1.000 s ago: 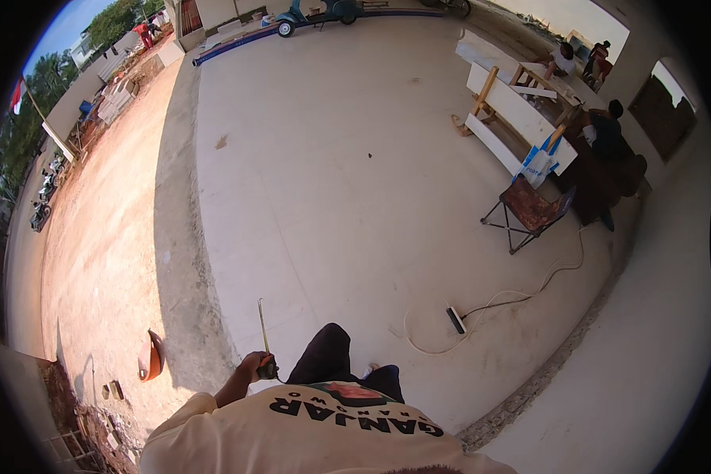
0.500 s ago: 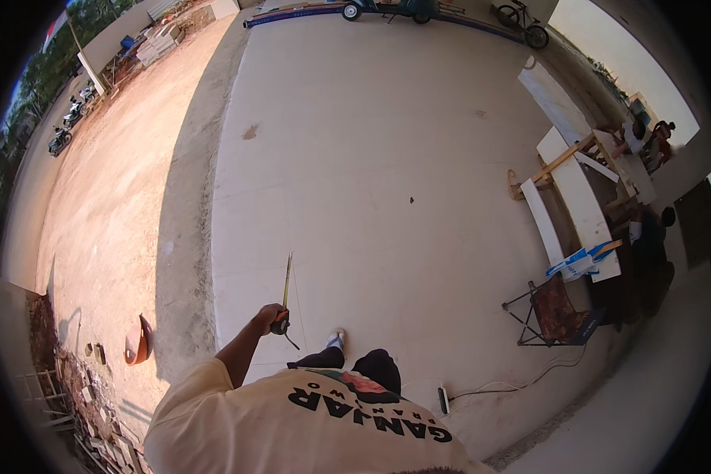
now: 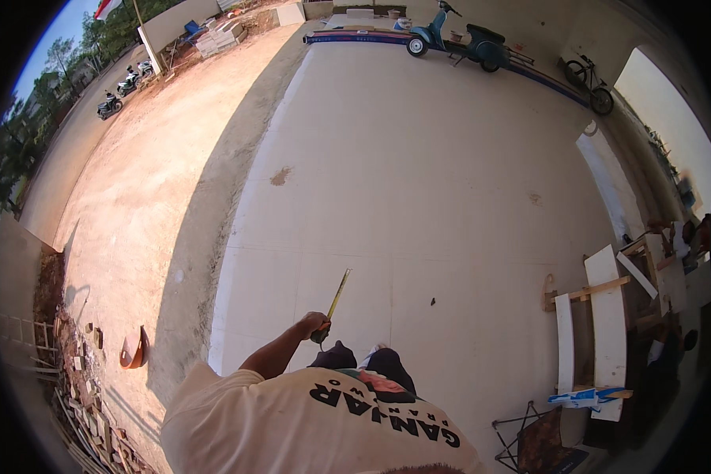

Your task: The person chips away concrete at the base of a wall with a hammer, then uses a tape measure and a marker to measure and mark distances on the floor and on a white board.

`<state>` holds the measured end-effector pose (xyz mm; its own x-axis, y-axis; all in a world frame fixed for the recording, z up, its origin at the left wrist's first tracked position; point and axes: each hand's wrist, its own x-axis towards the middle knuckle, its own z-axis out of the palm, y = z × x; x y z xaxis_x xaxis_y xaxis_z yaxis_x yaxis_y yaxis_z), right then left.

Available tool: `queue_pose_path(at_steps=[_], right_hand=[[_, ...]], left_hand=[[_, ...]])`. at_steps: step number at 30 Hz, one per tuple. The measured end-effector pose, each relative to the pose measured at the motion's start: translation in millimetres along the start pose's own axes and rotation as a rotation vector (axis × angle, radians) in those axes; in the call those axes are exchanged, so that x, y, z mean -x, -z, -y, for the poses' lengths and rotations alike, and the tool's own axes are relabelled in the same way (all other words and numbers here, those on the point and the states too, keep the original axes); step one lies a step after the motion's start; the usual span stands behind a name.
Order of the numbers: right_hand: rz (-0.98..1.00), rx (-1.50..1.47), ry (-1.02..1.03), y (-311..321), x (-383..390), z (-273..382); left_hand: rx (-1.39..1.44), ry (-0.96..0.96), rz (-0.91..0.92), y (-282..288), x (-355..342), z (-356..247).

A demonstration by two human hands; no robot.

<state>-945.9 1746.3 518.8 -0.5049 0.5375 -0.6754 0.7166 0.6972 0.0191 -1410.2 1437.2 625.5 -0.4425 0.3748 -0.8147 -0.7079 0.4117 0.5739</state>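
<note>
My left hand [image 3: 313, 321] is closed round a tape measure [image 3: 319, 336] in front of my body. A length of its yellow blade [image 3: 340, 294] sticks out forward over the pale floor [image 3: 419, 189], slanting a little to the right. The fingers hide part of the dark and orange case. Below the hand are my legs in dark trousers [image 3: 393, 365], with a bit of a shoe showing. My right hand is out of the picture.
A scooter [image 3: 458, 43] and a bicycle [image 3: 591, 83] stand at the far end. White boards [image 3: 606, 332] on a wooden frame and a folding chair [image 3: 541, 442] are at the right. An orange basin [image 3: 133, 347] lies on sunlit ground at the left.
My view has swung up and forward, so more of the far end shows and the chair sits lower. The tape measure stays in my left hand; one leg has stepped ahead.
</note>
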Motion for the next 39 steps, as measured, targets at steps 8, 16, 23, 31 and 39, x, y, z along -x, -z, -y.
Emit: queue_pose_path(at_steps=[8,16,23,31,39], right_hand=[[-0.589,-0.595,-0.081,398.8,-375.9,44.3],[-0.532,-0.816,-0.217,540.7,-576.0,82.3],[-0.102,-0.061,0.192,543.1,-600.6,173.6],[0.078,0.147,0.195,726.4,-782.6,192.8],[-0.498,-0.559,0.02,1148.2,-1114.0,337.3]], left_hand=[[0.262,0.067,-0.156,71.9,-128.6,-120.3],[0.27,0.015,-0.086,60.5,-323.0,-365.1],[0.138,-0.137,-0.25,81.1,-451.1,-644.5],[0.069,-0.088,-0.2,60.9,-630.0,-837.0],[0.365,0.029,-0.274,54.7,-704.8,-1007.8]])
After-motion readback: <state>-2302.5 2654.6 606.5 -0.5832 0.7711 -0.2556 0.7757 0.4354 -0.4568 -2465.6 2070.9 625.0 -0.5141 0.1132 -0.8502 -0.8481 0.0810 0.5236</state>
